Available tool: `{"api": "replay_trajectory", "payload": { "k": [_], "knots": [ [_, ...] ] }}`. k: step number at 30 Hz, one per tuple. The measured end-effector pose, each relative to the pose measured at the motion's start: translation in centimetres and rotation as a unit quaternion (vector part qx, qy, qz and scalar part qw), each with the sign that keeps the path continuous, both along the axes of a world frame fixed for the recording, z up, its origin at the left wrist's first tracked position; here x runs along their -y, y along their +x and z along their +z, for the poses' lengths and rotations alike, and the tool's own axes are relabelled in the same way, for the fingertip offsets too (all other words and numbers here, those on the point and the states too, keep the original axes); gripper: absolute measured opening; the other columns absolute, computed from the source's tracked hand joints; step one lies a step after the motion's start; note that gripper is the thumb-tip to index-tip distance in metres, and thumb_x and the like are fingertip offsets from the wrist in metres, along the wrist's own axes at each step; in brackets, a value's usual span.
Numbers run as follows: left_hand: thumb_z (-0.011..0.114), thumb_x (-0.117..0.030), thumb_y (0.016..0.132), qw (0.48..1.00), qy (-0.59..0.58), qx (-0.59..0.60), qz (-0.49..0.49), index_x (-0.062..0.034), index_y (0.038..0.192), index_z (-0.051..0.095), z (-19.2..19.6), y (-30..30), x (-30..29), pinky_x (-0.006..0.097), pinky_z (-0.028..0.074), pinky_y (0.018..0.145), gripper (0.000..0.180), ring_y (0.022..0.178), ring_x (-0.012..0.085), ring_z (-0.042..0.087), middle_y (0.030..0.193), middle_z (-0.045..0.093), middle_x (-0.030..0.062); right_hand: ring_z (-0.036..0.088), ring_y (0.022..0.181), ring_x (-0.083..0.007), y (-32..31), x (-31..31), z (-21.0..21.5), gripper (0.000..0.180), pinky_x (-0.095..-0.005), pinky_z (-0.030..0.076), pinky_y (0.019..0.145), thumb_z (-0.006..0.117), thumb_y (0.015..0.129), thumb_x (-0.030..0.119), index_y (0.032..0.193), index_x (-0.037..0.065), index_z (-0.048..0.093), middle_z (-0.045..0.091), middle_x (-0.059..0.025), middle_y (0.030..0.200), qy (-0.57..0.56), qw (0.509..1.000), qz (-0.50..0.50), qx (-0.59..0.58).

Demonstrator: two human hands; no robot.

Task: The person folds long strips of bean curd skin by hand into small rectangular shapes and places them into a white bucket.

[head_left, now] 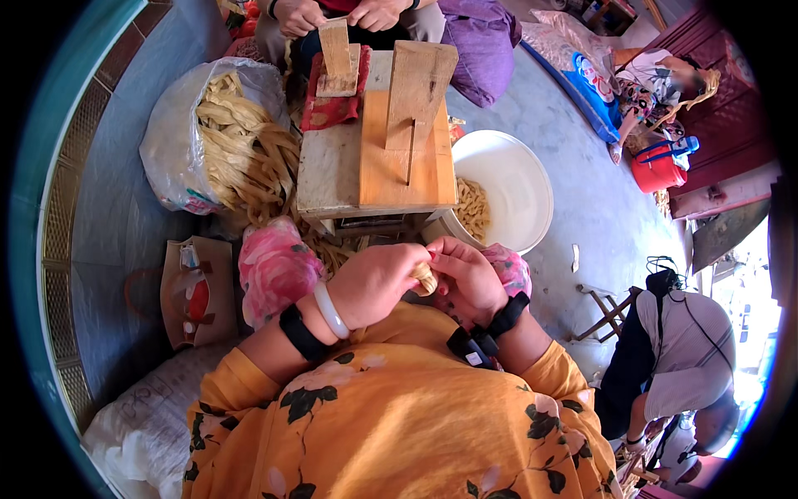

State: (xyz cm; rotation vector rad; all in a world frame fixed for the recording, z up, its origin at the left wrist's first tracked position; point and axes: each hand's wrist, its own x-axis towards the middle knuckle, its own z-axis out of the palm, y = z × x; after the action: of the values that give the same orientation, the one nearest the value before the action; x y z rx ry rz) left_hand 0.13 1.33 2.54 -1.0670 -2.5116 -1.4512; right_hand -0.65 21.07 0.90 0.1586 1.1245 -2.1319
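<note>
A small folded knot of pale yellow strip [426, 281] sits between my two hands, just in front of my body. The fingers of my left hand [374, 281] are closed round it. Pressed against its other side are the bent fingers and thumb of my right hand [467, 276]. Part of the knot is covered by my fingers. Beyond my hands stands a small table [328, 179] bearing a wooden board with an upright block [420, 75] and a thin dark rod. To its right, a white bucket [532, 187] holds several similar yellow pieces [472, 209].
Left of the table, a clear plastic bag [170, 150] overflows with long yellow strips [253, 154]. Across it, another person's hands [299, 15] are at a smaller wooden stand [337, 58]. A paper bag [199, 291] stands at left; a folding stool [607, 312] and other people are at right.
</note>
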Motion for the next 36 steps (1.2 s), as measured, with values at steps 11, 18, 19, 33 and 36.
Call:
{"api": "replay_trajectory", "payload": {
  "k": [11, 18, 19, 33, 36],
  "knots": [
    [0.065, -0.004, 0.085, 0.861, 0.251, 0.442, 0.008, -0.0025, 0.098, 0.057, -1.9, -0.2, 0.9, 0.025, 0.046, 0.075, 0.014, 0.089, 0.0106, 0.054, 0.099, 0.053, 0.0018, 0.056, 0.076, -0.0353, 0.7, 2.2, 2.8, 0.024, -0.0417, 0.047, 0.065, 0.06, 0.071, -0.008, 0.091, 0.002, 0.051, 0.054, -0.0155, 0.081, 0.483, 0.669, -0.079, -0.559],
    [0.06, -0.005, 0.09, 0.906, 0.285, 0.307, 0.052, -0.0002, 0.102, 0.06, -2.3, 0.5, 0.9, 0.023, 0.046, 0.083, 0.013, 0.098, 0.011, 0.054, 0.102, 0.054, 0.0023, 0.057, 0.067, -0.0163, 1.7, 2.6, 2.7, 0.016, -0.0263, 0.045, 0.058, 0.061, 0.082, -0.005, 0.095, 0.001, 0.055, 0.058, -0.0079, 0.082, 0.271, 0.891, -0.029, -0.363],
    [0.06, -0.005, 0.09, 0.906, 0.285, 0.309, 0.055, -0.0002, 0.102, 0.06, -2.3, 0.5, 0.9, 0.023, 0.046, 0.083, 0.013, 0.098, 0.011, 0.054, 0.102, 0.054, 0.0023, 0.057, 0.067, -0.019, 1.4, 2.7, 2.9, 0.01, -0.028, 0.046, 0.06, 0.062, 0.086, 0.003, 0.094, 0.001, 0.056, 0.06, -0.0084, 0.078, 0.343, 0.862, -0.023, -0.373],
    [0.053, -0.013, 0.095, 0.968, 0.117, 0.067, 0.211, -0.0055, 0.1, 0.056, -0.2, -0.9, 1.9, 0.029, 0.046, 0.058, 0.009, 0.062, 0.0223, 0.059, 0.072, 0.059, 0.0102, 0.057, 0.058, -0.0159, 0.5, 1.5, 4.4, 0.022, -0.029, 0.044, 0.052, 0.051, 0.095, 0.021, 0.088, 0.001, 0.058, 0.058, -0.0065, 0.069, 0.347, 0.807, 0.0, -0.478],
    [0.054, -0.012, 0.094, 0.974, 0.093, 0.089, 0.187, -0.0054, 0.101, 0.054, 0.0, -0.4, 0.9, 0.032, 0.048, 0.06, 0.01, 0.069, 0.0277, 0.063, 0.077, 0.061, 0.0127, 0.06, 0.068, -0.0309, 0.1, 3.0, 5.8, 0.017, -0.0382, 0.048, 0.061, 0.066, 0.079, 0.008, 0.09, 0.004, 0.054, 0.057, -0.0129, 0.072, 0.351, 0.745, 0.056, -0.565]
  ]
}}
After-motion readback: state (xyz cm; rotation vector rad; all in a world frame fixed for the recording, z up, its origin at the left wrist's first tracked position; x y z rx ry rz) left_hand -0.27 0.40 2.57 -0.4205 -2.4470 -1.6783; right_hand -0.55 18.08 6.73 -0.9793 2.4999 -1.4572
